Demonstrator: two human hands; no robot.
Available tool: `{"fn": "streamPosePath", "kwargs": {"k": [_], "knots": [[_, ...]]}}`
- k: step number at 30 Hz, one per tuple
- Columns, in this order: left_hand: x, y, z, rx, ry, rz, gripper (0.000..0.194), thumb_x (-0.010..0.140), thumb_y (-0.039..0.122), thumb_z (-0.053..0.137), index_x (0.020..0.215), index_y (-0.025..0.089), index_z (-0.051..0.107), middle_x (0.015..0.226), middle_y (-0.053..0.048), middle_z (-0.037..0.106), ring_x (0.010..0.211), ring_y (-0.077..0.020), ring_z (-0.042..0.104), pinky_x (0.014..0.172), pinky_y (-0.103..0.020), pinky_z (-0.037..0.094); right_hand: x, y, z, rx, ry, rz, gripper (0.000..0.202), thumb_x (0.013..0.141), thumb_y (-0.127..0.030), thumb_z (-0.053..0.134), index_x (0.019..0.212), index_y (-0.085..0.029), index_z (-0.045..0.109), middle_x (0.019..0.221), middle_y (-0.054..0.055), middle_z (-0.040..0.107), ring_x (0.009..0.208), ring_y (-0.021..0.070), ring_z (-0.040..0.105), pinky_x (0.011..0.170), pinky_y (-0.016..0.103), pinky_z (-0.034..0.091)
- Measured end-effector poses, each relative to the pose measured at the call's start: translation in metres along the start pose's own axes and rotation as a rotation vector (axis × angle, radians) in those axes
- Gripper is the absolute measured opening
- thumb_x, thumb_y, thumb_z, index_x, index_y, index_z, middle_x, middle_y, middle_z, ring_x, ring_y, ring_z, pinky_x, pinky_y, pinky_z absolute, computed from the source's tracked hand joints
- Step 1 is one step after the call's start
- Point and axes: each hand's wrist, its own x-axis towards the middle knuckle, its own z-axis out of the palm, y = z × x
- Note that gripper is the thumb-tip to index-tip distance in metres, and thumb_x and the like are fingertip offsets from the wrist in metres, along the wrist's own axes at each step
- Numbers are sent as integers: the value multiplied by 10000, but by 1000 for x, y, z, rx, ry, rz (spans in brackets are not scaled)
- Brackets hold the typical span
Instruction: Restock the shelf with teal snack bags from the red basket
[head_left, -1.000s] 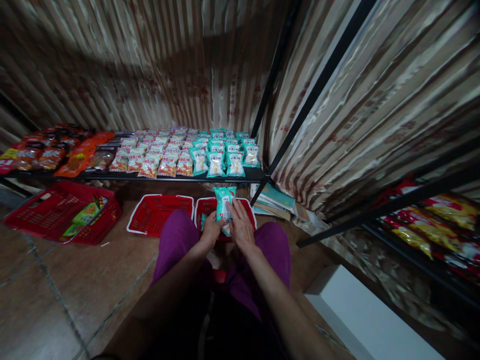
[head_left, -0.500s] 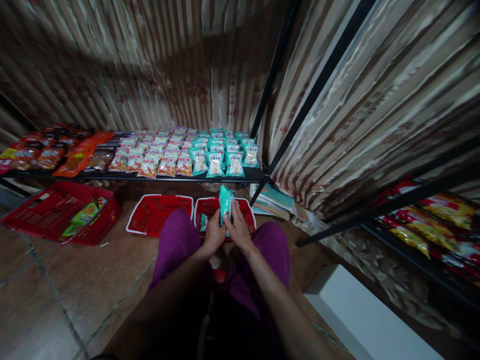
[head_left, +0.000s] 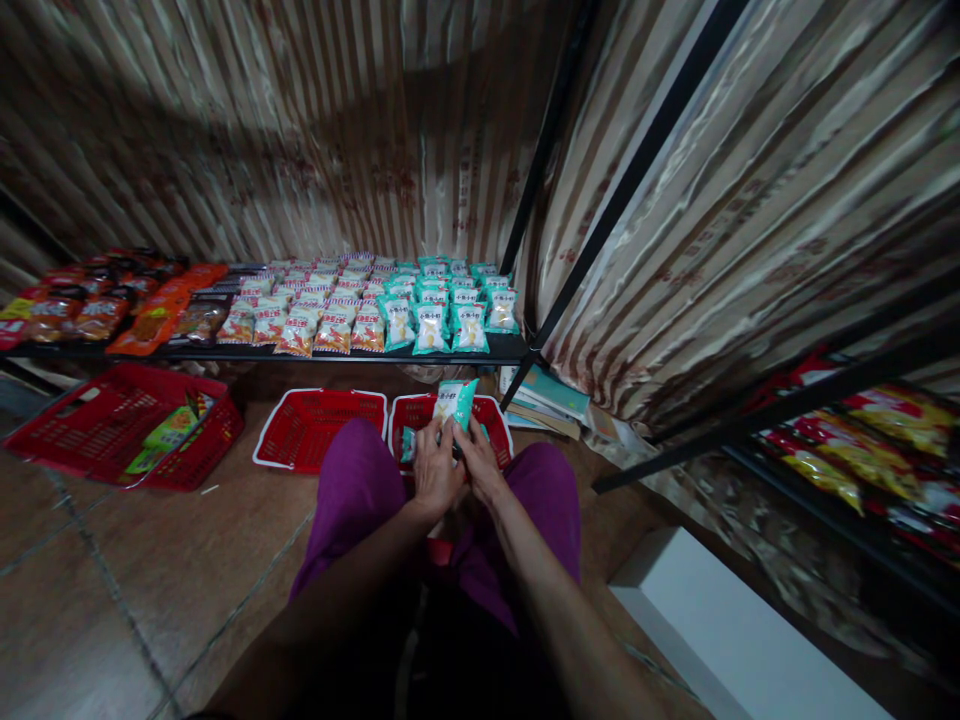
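Note:
Between my knees, a teal and white snack bag (head_left: 456,402) is held up in both hands. My left hand (head_left: 437,467) is closed on its lower left part, and my right hand (head_left: 478,458) grips the lower right edge. The printed side of the bag partly faces me. Beneath the hands stands a red basket (head_left: 495,415) with a white rim, holding some teal bags partly hidden by my hands. Matching teal snack bags (head_left: 431,328) stand in rows at the right end of the low black shelf (head_left: 375,356).
Left of my knees are another red basket (head_left: 300,440) and a larger red basket (head_left: 217,420) with green packets. Orange and white snack bags (head_left: 298,328) fill the shelf's middle. Books (head_left: 555,392) lie by the shelf post. A white box (head_left: 735,620) stands at right.
The snack bag has turned from a narrow side view so its printed face shows more. My hands have shifted around its lower end.

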Motion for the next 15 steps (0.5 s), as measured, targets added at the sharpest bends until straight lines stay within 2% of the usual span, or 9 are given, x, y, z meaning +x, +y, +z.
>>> {"fn": "streamPosePath", "kwargs": {"k": [5, 8, 10, 12, 15], "knots": [[-2, 2, 0, 1, -61, 69, 619, 749, 131, 535, 1352, 133, 395, 1374, -147, 403, 1244, -278, 351, 1047, -449, 348, 0, 2, -1, 148, 50, 80, 543, 619, -431, 738, 1118, -255, 612, 1078, 31, 690, 1006, 209, 636, 867, 333, 521], [-1, 0, 0, -103, -80, 108, 582, 756, 130, 524, 1330, 124, 422, 1367, -147, 425, 1257, -267, 352, 1063, -452, 335, 4, 7, -11, 178, 81, 116, 517, 600, -386, 758, 1077, -251, 614, 1031, 23, 697, 924, 199, 656, 759, 305, 558], [3, -2, 0, -209, -58, 83, 529, 763, 112, 506, 1290, 148, 476, 1347, -127, 461, 1252, -249, 373, 1076, -446, 320, 8, 12, -20, 187, 116, 139, 491, 602, -353, 754, 1060, -260, 605, 993, 6, 700, 875, 183, 662, 699, 286, 568], [9, -7, 1, -372, -13, -64, 472, 766, 106, 511, 1233, 164, 533, 1340, -110, 478, 1259, -236, 381, 1088, -431, 303, 13, 16, -29, 187, 133, 151, 446, 623, -331, 733, 1042, -268, 595, 974, -4, 698, 860, 175, 662, 675, 290, 574], [24, -15, 2, -723, -12, -452, 368, 781, 176, 567, 1149, 155, 586, 1283, -117, 534, 1223, -231, 450, 1052, -406, 349, 19, 19, -40, 187, 116, 151, 402, 650, -320, 705, 1031, -279, 584, 990, -8, 697, 879, 182, 662, 704, 338, 581]]}}
